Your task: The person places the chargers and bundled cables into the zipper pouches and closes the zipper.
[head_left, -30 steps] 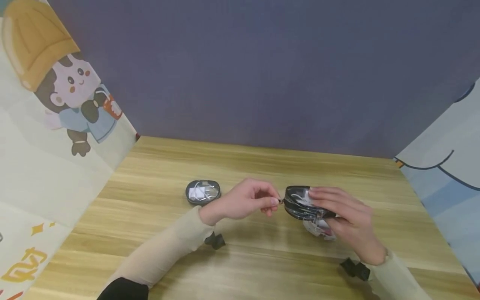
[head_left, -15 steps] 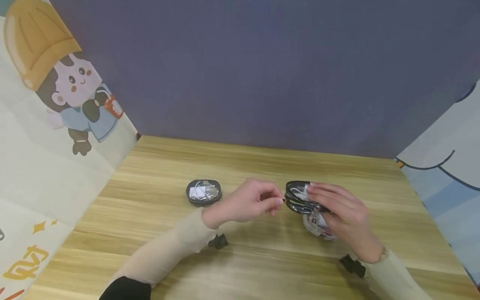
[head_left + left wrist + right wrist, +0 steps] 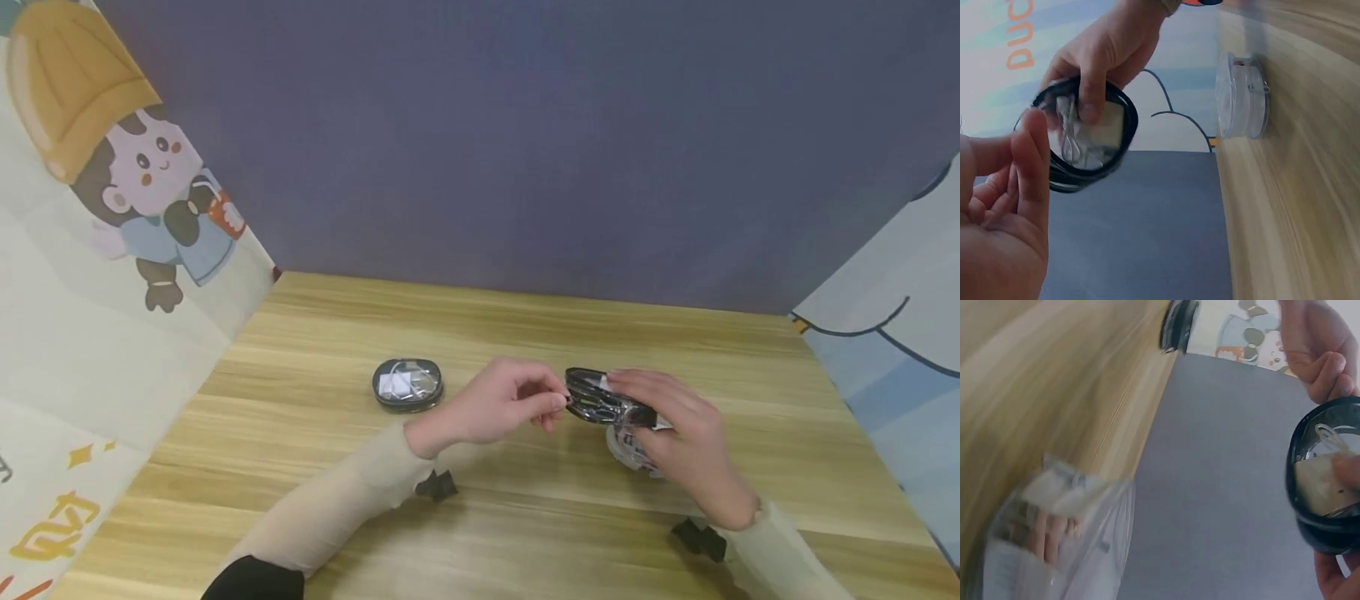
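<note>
My right hand (image 3: 690,442) grips a small oval pouch (image 3: 588,410) with black edging and clear faces, held above the table. Through its face in the left wrist view, a white cable (image 3: 1069,134) and a pale block (image 3: 1105,128) show inside. At the pouch's left end, my left hand (image 3: 491,408) pinches a tiny dark tab, apparently the zipper pull, between thumb and forefinger. How far the zipper is open cannot be made out. Below the held pouch, a clear-sided case (image 3: 626,452) stands on the table, partly hidden by the right hand.
Another black-edged oval pouch (image 3: 407,385), with a white block and cable inside, lies left on the wooden table (image 3: 480,325). A dark grey panel (image 3: 525,150) closes off the back. Printed panels stand at both sides.
The pouch has tilted so its edge shows more, and my right hand has shifted slightly left. My left hand has moved a little right, keeping its pinch at the pouch's end.
</note>
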Demonstrator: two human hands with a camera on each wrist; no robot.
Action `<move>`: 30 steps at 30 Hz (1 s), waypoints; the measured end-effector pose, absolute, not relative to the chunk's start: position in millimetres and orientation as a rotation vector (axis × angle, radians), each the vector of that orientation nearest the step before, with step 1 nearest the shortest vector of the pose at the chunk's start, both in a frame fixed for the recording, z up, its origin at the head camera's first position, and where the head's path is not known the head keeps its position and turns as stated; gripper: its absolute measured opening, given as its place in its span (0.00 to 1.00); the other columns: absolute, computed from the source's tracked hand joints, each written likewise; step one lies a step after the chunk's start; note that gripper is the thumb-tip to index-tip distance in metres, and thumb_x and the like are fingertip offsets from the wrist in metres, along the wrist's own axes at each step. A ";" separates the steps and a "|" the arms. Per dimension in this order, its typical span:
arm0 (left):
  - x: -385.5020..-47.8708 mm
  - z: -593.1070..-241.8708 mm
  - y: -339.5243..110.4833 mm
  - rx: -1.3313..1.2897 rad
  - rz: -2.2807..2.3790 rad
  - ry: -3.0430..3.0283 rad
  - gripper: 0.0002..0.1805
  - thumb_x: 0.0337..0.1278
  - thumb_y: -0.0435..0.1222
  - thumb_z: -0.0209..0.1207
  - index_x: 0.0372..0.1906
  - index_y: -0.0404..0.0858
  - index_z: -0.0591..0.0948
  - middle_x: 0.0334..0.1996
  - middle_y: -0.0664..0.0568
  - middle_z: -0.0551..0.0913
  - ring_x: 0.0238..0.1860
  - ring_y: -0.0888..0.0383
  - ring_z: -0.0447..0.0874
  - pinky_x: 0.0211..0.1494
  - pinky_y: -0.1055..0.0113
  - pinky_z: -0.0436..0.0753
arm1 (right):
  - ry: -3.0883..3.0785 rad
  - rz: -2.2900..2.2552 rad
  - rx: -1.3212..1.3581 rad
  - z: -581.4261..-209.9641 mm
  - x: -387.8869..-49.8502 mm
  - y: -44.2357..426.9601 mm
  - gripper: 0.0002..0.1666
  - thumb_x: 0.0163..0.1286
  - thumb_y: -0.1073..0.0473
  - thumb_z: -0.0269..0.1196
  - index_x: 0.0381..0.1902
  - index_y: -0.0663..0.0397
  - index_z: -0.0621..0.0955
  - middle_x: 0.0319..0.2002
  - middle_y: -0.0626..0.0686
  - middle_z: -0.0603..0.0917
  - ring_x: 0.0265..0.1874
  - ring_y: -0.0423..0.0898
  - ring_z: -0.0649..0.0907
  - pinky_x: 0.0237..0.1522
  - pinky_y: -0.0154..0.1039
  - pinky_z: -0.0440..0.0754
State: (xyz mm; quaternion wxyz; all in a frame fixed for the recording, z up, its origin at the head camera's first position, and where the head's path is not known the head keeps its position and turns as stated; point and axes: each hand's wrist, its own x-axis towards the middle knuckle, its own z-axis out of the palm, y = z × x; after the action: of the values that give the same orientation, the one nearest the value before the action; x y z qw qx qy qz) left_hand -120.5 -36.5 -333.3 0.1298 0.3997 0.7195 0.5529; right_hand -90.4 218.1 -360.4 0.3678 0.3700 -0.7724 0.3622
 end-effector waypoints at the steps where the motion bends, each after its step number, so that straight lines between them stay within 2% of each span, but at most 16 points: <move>1: -120.8 -333.9 -37.2 1.121 1.646 2.039 0.04 0.68 0.28 0.58 0.41 0.31 0.82 0.30 0.41 0.83 0.29 0.52 0.84 0.35 0.62 0.87 | -1.968 0.995 0.957 -359.9 -89.9 217.1 0.18 0.52 0.68 0.61 0.42 0.65 0.87 0.43 0.63 0.87 0.50 0.45 0.84 0.60 0.33 0.77; 4: -121.9 -334.5 -39.4 1.068 1.725 1.925 0.05 0.68 0.27 0.57 0.42 0.29 0.81 0.31 0.41 0.83 0.29 0.56 0.84 0.37 0.57 0.88 | -1.896 1.256 1.011 -356.6 -87.8 213.3 0.15 0.57 0.69 0.68 0.42 0.72 0.84 0.45 0.66 0.86 0.52 0.45 0.84 0.57 0.33 0.79; 6: -122.9 -334.7 -40.7 1.058 1.775 1.850 0.05 0.68 0.26 0.55 0.42 0.27 0.80 0.31 0.42 0.83 0.29 0.59 0.83 0.38 0.53 0.88 | -1.838 1.433 1.051 -354.2 -86.1 211.3 0.18 0.58 0.68 0.72 0.43 0.77 0.82 0.47 0.66 0.85 0.53 0.47 0.84 0.56 0.34 0.80; 9: -124.0 -334.4 -42.6 1.067 1.833 1.771 0.05 0.68 0.25 0.53 0.41 0.24 0.78 0.31 0.44 0.82 0.30 0.59 0.83 0.36 0.55 0.87 | -1.751 1.673 1.083 -353.6 -84.8 210.6 0.25 0.56 0.70 0.74 0.47 0.81 0.78 0.50 0.66 0.84 0.54 0.50 0.83 0.56 0.35 0.81; 13: -125.7 -335.4 -45.0 1.103 1.849 1.731 0.05 0.68 0.24 0.53 0.40 0.23 0.77 0.31 0.39 0.82 0.29 0.58 0.83 0.35 0.59 0.87 | -1.619 1.852 1.085 -357.4 -87.0 212.4 0.26 0.49 0.79 0.73 0.46 0.83 0.76 0.50 0.66 0.84 0.53 0.53 0.84 0.55 0.38 0.81; 18: -127.9 -339.1 -47.4 1.085 1.825 1.781 0.05 0.68 0.24 0.53 0.40 0.24 0.78 0.33 0.30 0.80 0.30 0.60 0.83 0.39 0.43 0.85 | -1.469 1.929 1.099 -355.3 -86.1 211.5 0.24 0.50 0.79 0.73 0.44 0.84 0.77 0.50 0.69 0.84 0.53 0.58 0.83 0.56 0.42 0.81; 20: -128.3 -340.4 -48.0 1.051 1.815 1.811 0.05 0.68 0.24 0.54 0.40 0.24 0.78 0.33 0.32 0.81 0.30 0.59 0.83 0.40 0.40 0.84 | -1.433 1.940 1.110 -351.6 -84.0 209.9 0.24 0.50 0.80 0.73 0.45 0.83 0.77 0.50 0.70 0.83 0.53 0.58 0.83 0.56 0.42 0.81; 26: -129.7 -342.6 -46.5 1.016 1.788 1.868 0.05 0.68 0.26 0.55 0.40 0.27 0.80 0.30 0.46 0.82 0.29 0.58 0.83 0.39 0.48 0.87 | -1.348 1.880 1.156 -343.7 -83.5 204.9 0.20 0.50 0.81 0.72 0.40 0.86 0.78 0.45 0.72 0.84 0.48 0.58 0.86 0.53 0.42 0.83; 30: -129.6 -343.6 -45.6 0.998 1.779 1.882 0.05 0.68 0.25 0.55 0.39 0.27 0.80 0.30 0.46 0.82 0.28 0.57 0.83 0.40 0.45 0.86 | -1.340 1.751 1.191 -343.2 -86.9 205.2 0.14 0.50 0.81 0.70 0.34 0.87 0.79 0.42 0.74 0.84 0.46 0.59 0.86 0.52 0.41 0.84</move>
State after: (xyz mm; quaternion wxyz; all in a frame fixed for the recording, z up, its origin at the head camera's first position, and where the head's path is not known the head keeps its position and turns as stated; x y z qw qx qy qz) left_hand -129.6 -45.6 -343.6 0.1818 0.3536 0.6668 0.6303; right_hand -86.9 205.2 -343.2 0.3124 0.4516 -0.5080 0.6636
